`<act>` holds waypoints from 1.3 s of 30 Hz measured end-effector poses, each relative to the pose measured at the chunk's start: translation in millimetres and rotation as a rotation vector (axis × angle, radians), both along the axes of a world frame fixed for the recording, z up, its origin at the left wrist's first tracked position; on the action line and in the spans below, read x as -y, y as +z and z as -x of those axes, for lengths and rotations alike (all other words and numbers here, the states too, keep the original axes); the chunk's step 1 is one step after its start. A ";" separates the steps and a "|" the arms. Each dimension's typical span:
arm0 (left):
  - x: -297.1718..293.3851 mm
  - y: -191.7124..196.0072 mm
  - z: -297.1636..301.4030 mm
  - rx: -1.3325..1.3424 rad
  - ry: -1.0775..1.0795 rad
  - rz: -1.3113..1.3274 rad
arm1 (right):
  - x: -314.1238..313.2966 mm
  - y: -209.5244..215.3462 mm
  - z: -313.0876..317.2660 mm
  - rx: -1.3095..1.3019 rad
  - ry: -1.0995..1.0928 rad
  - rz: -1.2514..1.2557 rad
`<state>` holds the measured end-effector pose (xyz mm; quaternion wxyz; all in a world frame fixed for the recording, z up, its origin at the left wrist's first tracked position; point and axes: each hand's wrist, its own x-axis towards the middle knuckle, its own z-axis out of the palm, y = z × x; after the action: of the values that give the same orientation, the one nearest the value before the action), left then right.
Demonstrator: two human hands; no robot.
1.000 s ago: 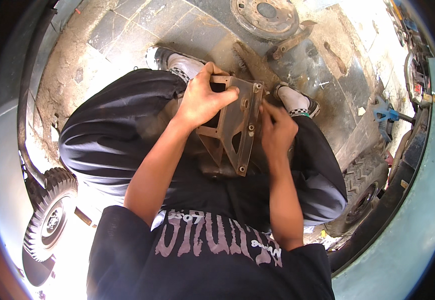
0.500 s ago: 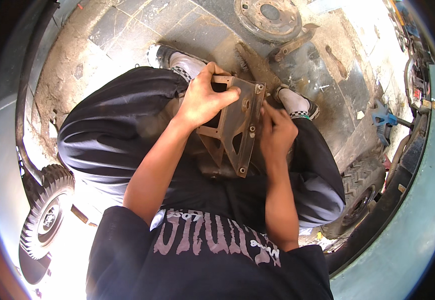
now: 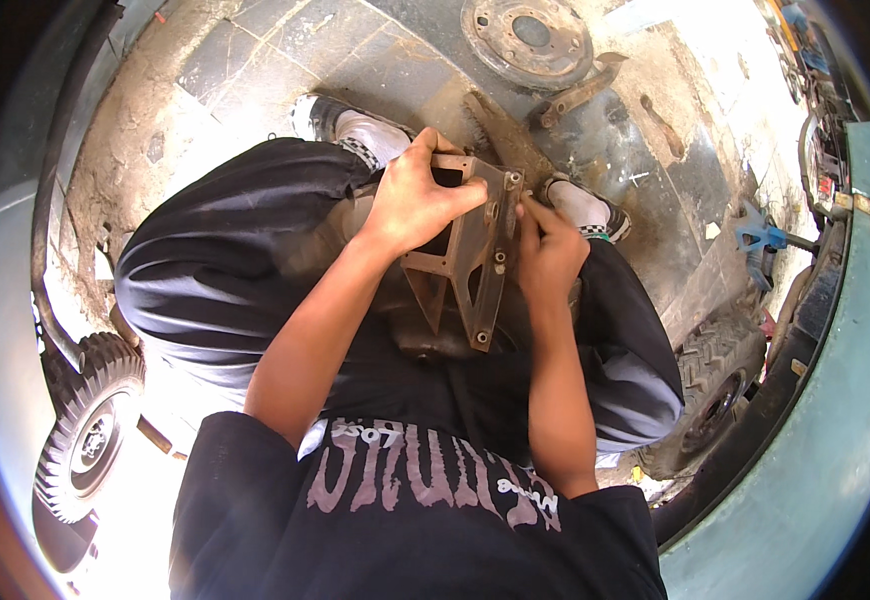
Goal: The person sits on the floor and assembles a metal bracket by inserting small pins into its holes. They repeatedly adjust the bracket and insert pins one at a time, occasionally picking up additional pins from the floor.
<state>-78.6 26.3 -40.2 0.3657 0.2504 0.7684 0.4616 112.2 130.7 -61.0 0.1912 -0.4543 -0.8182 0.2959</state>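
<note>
A rusty metal bracket (image 3: 472, 238), with an open square frame, triangular side plates and a flange carrying several nuts or bushings, is held up tilted over my lap. My left hand (image 3: 417, 205) is closed round its upper left part, thumb lying over the frame's edge. Beside the flange, my right hand (image 3: 552, 250) has its fingers curled, with thumb and index finger pinched at the bracket's right edge. Whatever sits in that pinch, if anything, is too small or hidden to make out.
On the floor ahead lie a round rusty wheel disc (image 3: 530, 32), a rusty metal arm (image 3: 577, 92) and a long brown piece (image 3: 505, 135) by my foot. A blue stand (image 3: 758, 236) is at right. Tyres (image 3: 93, 435) and light-blue body panels (image 3: 825, 440) flank me.
The bracket has turned slightly, so its flange shows more edge-on. My right hand has moved a little up and left along the flange. My left hand keeps its grip.
</note>
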 end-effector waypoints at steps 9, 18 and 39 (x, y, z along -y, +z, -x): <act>-7.8 10.4 -4.9 -0.010 0.001 0.007 | -45.8 -22.9 24.7 -0.065 0.038 -0.120; -10.9 1.7 -16.5 -0.158 -0.011 0.006 | 16.4 -6.4 -20.4 -0.011 -0.034 0.051; 5.2 -8.5 4.5 0.050 0.064 -0.040 | 17.8 -19.5 -55.4 -0.328 -0.259 0.471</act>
<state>-83.1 21.1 -48.7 0.3647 0.2216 0.7573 0.4943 167.6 112.9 -80.5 0.2464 -0.5327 -0.6209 0.5197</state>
